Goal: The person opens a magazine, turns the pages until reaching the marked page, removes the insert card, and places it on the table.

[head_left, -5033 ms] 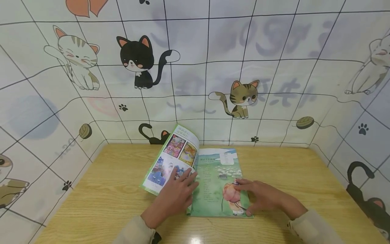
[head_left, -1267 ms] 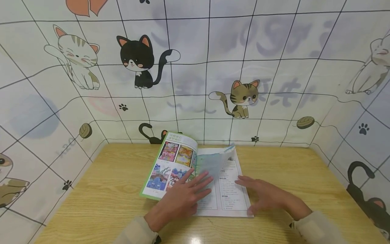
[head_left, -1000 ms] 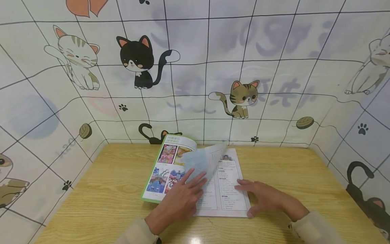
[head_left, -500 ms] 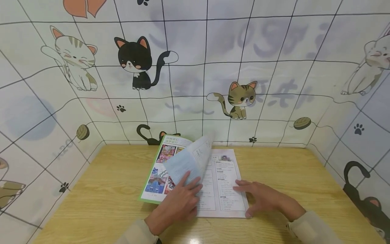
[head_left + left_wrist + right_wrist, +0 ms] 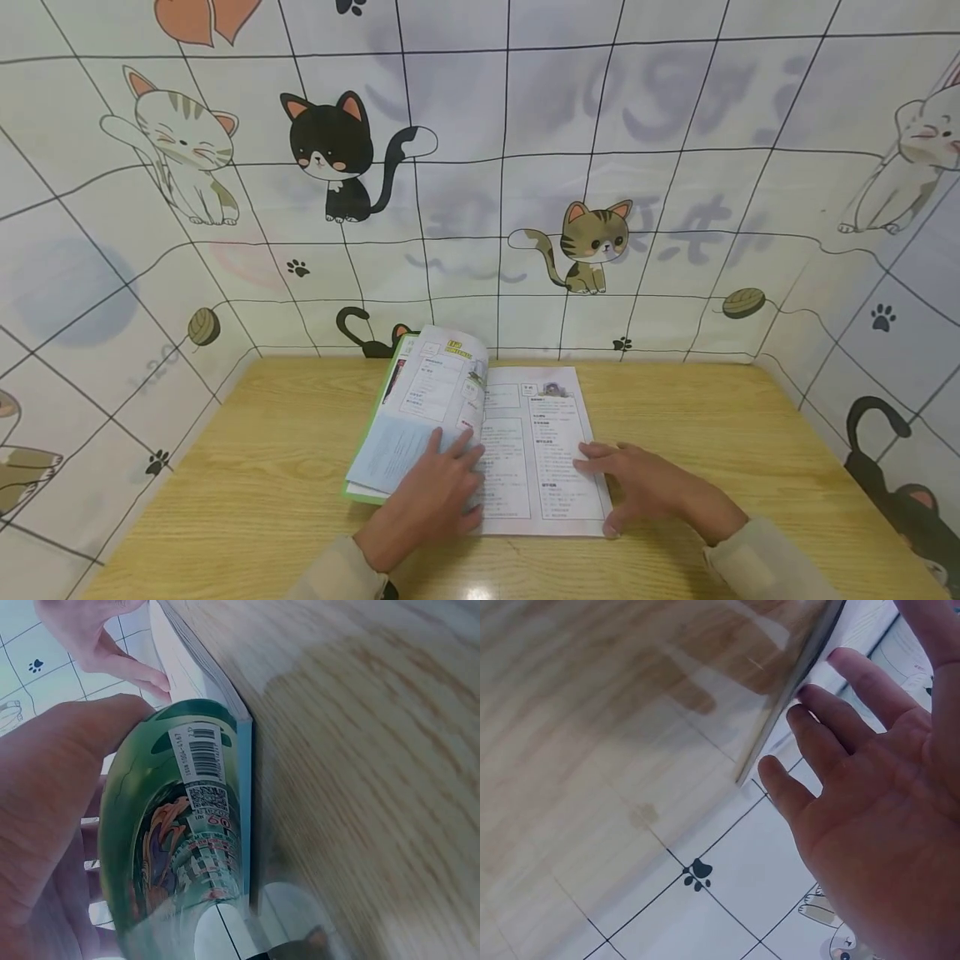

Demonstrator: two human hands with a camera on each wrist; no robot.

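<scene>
An open magazine (image 5: pixel 551 467) lies on the table, its right-hand page printed with columns of text. On its left side a curved leaf (image 5: pixel 442 375), part contents list and part pale blue, overlaps the green-edged cover beneath. My left hand (image 5: pixel 431 492) rests on this side near the fold, fingers spread and nearly straight. The left wrist view shows the cover's green outer face (image 5: pixel 172 750) with a barcode, bowed up from the table beside the thumb. At the right page's outer edge, my right hand (image 5: pixel 648 483) touches the paper with relaxed fingers; in the right wrist view its palm shows.
The magazine is on a light wooden table (image 5: pixel 255 458). Behind and at both sides stand white gridded walls (image 5: pixel 465 200) printed with cartoon cats, paw prints and yarn balls.
The green illustrated page, then a blue-backed leaf, have turned from right to left, now covering the picture page. My left hand has shifted left with the leaf; my right hand stays nearly still.
</scene>
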